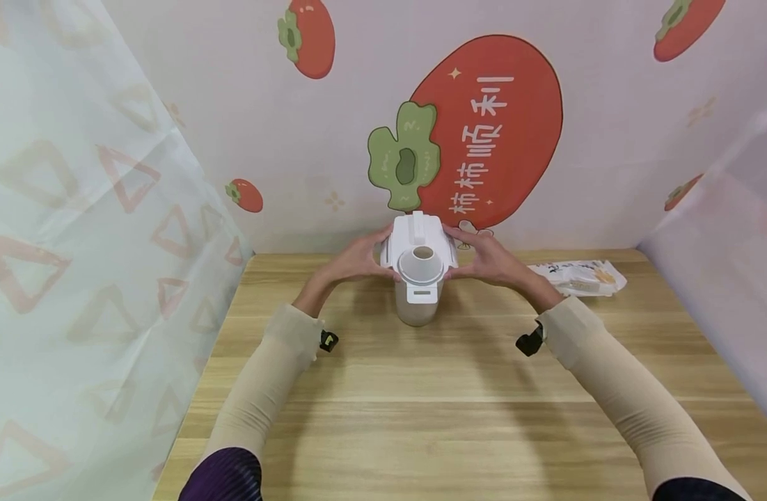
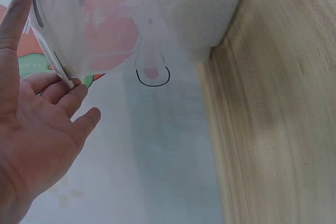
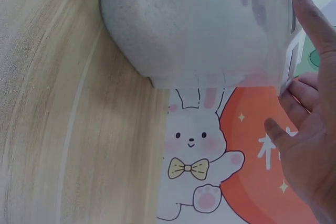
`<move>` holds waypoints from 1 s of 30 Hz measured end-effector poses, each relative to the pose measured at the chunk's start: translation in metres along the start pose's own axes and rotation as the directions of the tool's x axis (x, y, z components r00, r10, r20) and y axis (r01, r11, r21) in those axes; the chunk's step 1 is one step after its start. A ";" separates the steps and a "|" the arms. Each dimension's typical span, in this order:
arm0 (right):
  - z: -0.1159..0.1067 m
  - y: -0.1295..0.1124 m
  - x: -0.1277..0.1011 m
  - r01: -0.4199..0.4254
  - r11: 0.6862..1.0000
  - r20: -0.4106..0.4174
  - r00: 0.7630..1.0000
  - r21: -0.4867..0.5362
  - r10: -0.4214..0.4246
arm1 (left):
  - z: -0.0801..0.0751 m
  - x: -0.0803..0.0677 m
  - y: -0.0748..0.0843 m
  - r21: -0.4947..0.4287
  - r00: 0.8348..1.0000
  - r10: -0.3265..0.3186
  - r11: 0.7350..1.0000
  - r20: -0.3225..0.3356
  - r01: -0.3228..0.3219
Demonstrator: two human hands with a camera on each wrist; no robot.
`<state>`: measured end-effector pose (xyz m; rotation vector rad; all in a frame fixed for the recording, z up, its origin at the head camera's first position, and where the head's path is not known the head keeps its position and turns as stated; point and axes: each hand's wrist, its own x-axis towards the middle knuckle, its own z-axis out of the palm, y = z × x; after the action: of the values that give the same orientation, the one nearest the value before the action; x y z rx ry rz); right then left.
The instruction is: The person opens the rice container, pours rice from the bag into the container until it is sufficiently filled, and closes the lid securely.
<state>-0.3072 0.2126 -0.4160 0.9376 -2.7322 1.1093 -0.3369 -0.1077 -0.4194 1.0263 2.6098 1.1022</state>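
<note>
From my end, I see the left hand (image 1: pixel 357 260) and the right hand (image 1: pixel 493 261) each pinching the white lid (image 1: pixel 438 233) at its sides, thumbs nearer, fingers behind. The head view shows its top: a raised strip, a round white cup (image 1: pixel 410 268) with a hole in it, and a front latch (image 1: pixel 422 298). Only the wrist views show me fingertips hooked at the lid's far edge and the clear wall of the container (image 3: pixel 210 30), cloudy above, pale and speckled toward its rounded base. It stands upright at the back of the wooden table (image 1: pixel 383 410), near the printed wall (image 1: pixel 233 104). My right wrist view adds a rabbit drawing (image 3: pixel 194 140) with a bow tie; the head view alone gives me a white packet (image 1: pixel 580 278) farther right
</note>
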 end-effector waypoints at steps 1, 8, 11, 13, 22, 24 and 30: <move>0.000 0.001 0.000 0.000 1.000 -0.002 1.000 -0.002 0.000 | 0.001 -0.001 0.000 0.002 1.000 -0.006 1.000 -0.003 0.006; 0.000 -0.002 -0.002 -0.002 1.000 -0.009 1.000 0.016 0.002 | 0.005 -0.004 0.002 -0.015 0.999 -0.047 0.999 -0.019 0.047; -0.001 -0.004 -0.002 0.000 1.000 -0.009 1.000 0.018 0.000 | 0.004 -0.005 0.002 -0.014 0.998 -0.054 0.998 -0.014 0.053; -0.001 -0.004 -0.002 -0.005 1.000 -0.009 1.000 0.019 0.005 | 0.004 -0.005 0.002 -0.012 0.998 -0.060 0.998 -0.004 0.060; 0.000 -0.005 -0.005 -0.101 0.995 0.018 0.995 0.004 0.101 | 0.001 -0.004 0.002 -0.025 0.996 -0.080 0.996 0.039 0.081; 0.000 -0.005 -0.006 -0.116 0.993 0.028 0.993 0.016 0.116 | 0.001 -0.004 0.002 -0.026 0.995 -0.085 0.996 0.043 0.086; 0.001 -0.004 -0.007 -0.108 0.993 0.029 0.994 0.035 0.107 | 0.002 -0.005 0.000 -0.040 0.997 -0.069 0.997 0.045 0.071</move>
<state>-0.2994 0.2130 -0.4163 0.8235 -2.8237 1.1760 -0.3319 -0.1095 -0.4214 0.9316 2.5569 1.1012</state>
